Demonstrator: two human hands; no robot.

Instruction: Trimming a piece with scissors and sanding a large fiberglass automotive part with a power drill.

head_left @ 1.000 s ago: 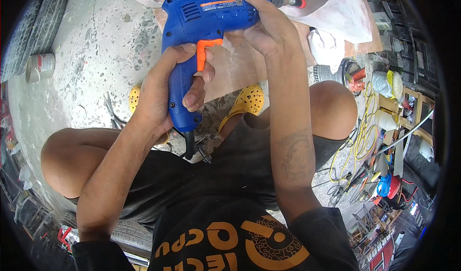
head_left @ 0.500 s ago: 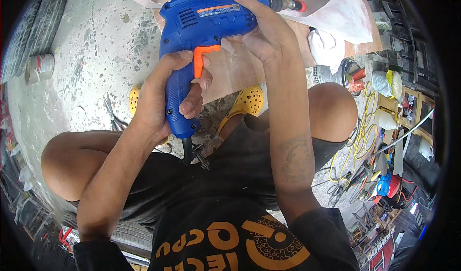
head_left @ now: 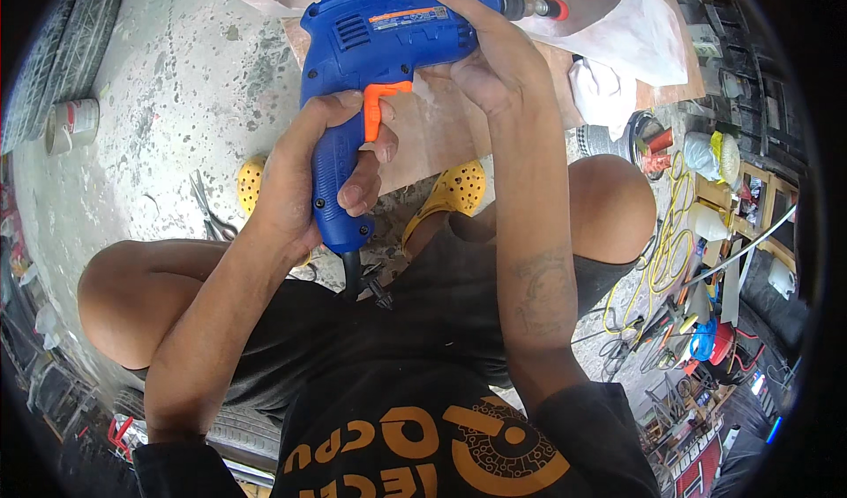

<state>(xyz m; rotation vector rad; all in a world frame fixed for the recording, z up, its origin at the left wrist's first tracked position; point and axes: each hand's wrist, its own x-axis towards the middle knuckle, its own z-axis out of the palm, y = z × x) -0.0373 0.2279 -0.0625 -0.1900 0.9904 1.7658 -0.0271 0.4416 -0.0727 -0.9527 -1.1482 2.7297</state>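
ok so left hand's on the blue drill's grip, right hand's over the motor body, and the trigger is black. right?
Not quite: in the head view the trigger is orange, not black. The rest holds: left hand on the blue drill's grip, right hand over the motor body.

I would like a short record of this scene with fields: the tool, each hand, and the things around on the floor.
tool: blue electric drill with orange trigger, chuck pointing right
left hand: left hand wrapped around the drill's grip
right hand: right hand resting on top of the drill body
footwear: yellow perforated clogs
floor, left: small tin can, a tyre
floor, right: yellow cable
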